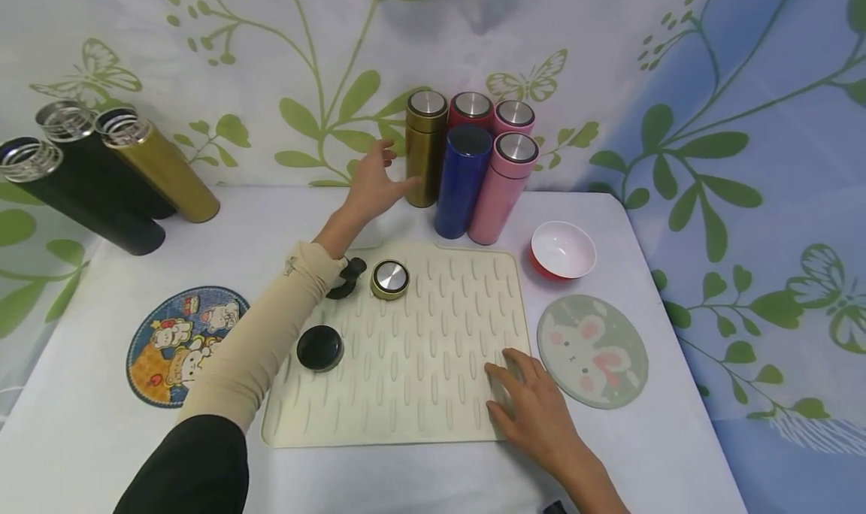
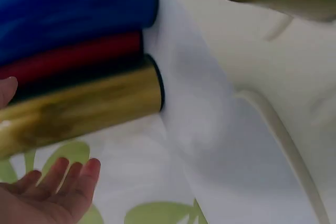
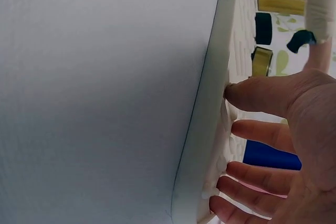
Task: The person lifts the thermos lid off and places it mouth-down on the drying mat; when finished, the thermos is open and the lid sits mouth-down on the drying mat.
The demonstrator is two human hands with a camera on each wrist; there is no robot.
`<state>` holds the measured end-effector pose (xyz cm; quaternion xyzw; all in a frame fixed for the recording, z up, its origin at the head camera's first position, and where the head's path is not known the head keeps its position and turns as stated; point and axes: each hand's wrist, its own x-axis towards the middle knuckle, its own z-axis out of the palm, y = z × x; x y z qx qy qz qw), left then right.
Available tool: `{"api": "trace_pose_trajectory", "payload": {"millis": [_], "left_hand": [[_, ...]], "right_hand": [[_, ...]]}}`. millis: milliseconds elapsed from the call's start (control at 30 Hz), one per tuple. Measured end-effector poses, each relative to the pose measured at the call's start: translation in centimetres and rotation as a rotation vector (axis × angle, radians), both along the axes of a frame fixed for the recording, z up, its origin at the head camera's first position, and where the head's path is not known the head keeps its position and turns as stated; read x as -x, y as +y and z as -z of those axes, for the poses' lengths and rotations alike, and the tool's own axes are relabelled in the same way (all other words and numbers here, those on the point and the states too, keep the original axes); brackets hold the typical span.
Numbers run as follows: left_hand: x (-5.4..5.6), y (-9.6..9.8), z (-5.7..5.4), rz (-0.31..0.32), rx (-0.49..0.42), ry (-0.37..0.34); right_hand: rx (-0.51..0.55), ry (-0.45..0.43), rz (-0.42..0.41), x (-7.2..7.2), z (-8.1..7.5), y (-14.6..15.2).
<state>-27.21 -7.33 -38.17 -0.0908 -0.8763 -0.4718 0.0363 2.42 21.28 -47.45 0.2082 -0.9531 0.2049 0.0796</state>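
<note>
Fingers of both hands lie spread and hold nothing: right hand (image 1: 534,409) flat on cream mat (image 1: 433,349), white table (image 1: 419,469).

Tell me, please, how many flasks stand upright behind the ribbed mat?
5: gold flask at the left, blue flask and pink flask in front, red flask and second pink flask behind. More may be hidden.

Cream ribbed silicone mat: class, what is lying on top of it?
On the cream ribbed silicone mat lie a gold steel-topped lid, a black round lid and the right hand. The sleeve hides part of a black piece.
</note>
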Motion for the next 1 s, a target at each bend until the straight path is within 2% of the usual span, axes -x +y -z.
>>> {"api": "trace_pose_trajectory", "payload": {"millis": [167,400,667,833,1000], "left_hand": [[1.0,1.6,0.2,-0.047,0.059,0.011],[1.8,2.8,-0.1,-0.112,0.036,0.131],[2.5,3.4,-0.4,-0.133,0.009,0.111],[1.6,3.1,0.6,-0.141,-0.077,0.107],[0.1,2.0,1.4,-0.148,-0.243,0.139]], "right_hand": [[-0.005,-0.009,0.017,0.0,0.0,-0.1],[0.014,-0.016,0.020,0.0,0.1,-0.1],[0.038,0.004,0.030,0.0,-0.2,0.0],[0.043,-0.005,0.043,-0.5,0.0,-0.1],[0.039,0.007,0.041,-0.5,0.1,-0.2]]}}
